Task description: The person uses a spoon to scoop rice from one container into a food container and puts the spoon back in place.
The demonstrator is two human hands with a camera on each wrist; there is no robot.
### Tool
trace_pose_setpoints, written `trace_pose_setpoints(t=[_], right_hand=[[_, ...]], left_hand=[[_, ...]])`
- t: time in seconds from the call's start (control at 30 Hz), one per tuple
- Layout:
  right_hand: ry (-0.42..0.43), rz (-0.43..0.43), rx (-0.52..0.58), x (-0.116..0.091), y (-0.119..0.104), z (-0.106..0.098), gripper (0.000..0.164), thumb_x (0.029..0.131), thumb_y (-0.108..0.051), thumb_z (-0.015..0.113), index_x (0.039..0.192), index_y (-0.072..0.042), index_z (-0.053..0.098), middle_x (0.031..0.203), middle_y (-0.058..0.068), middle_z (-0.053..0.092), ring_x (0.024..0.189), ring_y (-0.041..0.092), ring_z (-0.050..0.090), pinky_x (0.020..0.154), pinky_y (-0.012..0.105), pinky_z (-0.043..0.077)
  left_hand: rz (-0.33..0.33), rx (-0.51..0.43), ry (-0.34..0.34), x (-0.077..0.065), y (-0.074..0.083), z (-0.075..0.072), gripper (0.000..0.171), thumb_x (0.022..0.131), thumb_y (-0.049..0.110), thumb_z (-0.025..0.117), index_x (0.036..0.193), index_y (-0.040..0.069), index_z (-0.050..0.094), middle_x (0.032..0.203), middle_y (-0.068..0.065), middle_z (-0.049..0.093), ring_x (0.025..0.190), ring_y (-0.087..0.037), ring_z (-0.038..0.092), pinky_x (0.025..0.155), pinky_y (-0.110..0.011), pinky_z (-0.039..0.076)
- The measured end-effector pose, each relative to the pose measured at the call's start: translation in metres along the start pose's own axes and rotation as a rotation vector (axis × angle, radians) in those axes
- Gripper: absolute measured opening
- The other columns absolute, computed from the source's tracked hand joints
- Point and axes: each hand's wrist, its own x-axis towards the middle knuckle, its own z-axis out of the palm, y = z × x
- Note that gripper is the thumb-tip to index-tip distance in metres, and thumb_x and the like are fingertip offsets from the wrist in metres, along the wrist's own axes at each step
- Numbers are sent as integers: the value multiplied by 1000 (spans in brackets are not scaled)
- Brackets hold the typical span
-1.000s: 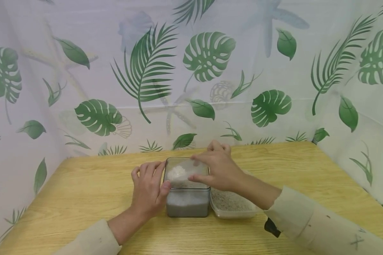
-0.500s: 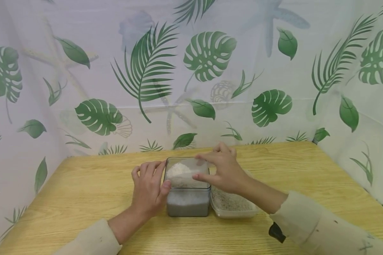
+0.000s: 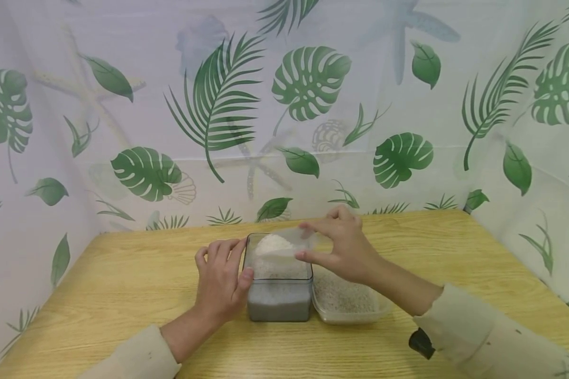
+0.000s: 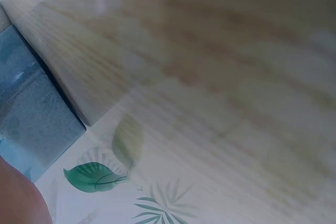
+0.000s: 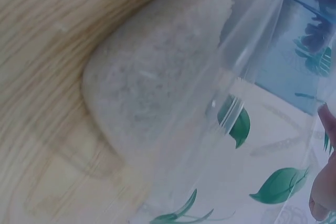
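A grey see-through square container (image 3: 280, 302), partly filled with pale grain, stands mid-table. My left hand (image 3: 223, 281) holds its left side, thumb at the front corner and fingers bent along the wall. Over its open top, my right hand (image 3: 343, 245) pinches a small translucent vessel (image 3: 286, 255) between thumb and fingers. A white mound of rice-like grain (image 3: 272, 243) shows at that vessel's left end. In the left wrist view, the container (image 4: 44, 100) is at the left edge. The right wrist view shows only part of my right hand (image 5: 325, 177).
A clear plastic tub (image 3: 353, 318) of rice-like grain stands beside the grey container, partly below my right forearm. Its wall (image 5: 252, 30) also shows in the right wrist view. A leaf-print sheet (image 3: 265, 131) hangs behind the wooden table (image 3: 137, 284).
My right hand has shifted right and slightly up with the translucent vessel, and the white mound at its end has shifted likewise. My left hand and both containers have stayed in place.
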Motion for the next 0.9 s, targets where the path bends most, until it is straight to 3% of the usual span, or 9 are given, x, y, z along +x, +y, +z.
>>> trace_pose_setpoints(t=[0.43,0.7,0.9], right_hand=[[83,-6,-60,-16,20,-38,43,77,-27,83,117,-11,74,97,-8,75,88,13,36,83,45,27],[123,44,-113,-45,35,-69,47,76,-26,85,119,-10,73,94,-10,72,87,11,31,73,33,27],[121,81,-194,-69,57,-83,50,72,-29,88,117,-11,74,88,-9,67,86,12,30,76,40,25]], left_hand=[[2,3,-4,0,0,0,86,103,58,8,125,-3,64,113,-18,62,105,-34,50,90,-61,24],[0,0,-11,0,0,-1,86,103,58,8,125,-4,64,113,-18,62,105,-33,49,91,-61,24],[-4,-5,-19,-1,0,-1,85,103,58,9,126,-4,63,114,-18,62,106,-34,49,91,-61,24]])
